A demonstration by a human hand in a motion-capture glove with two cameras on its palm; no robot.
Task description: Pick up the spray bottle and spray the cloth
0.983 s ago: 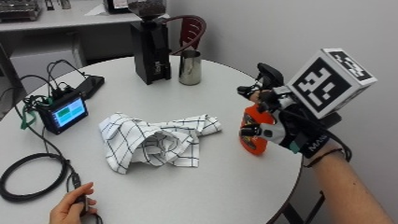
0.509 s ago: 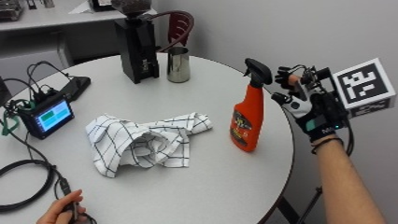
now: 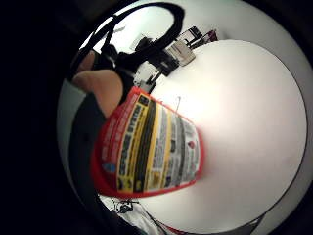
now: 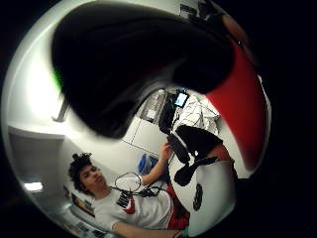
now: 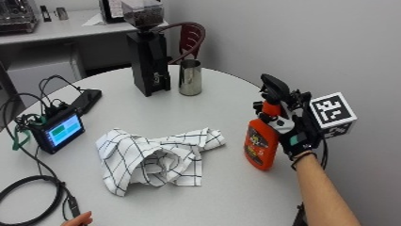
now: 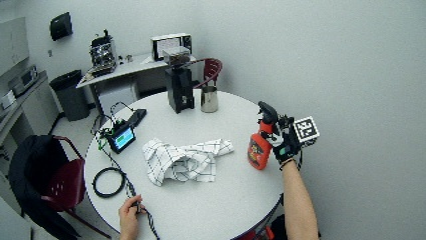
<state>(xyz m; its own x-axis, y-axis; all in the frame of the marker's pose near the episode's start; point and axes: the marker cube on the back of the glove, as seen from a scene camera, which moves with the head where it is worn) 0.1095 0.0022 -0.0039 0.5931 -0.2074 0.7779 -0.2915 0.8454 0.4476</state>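
The hand [image 5: 294, 134] grips the bottle [image 5: 263, 141] by its neck, holding it upright at the right side of the bench [image 5: 219, 197] (whether its base touches the top cannot be told). The cloth [image 5: 156, 157] lies crumpled mid-bench, well apart from the bottle.

An orange spray bottle [image 6: 258, 148] is gripped upright by the gloved right hand [image 6: 285, 145] just beside the checked cloth [image 6: 184, 160], which is spread on the worktop [image 6: 219, 195].
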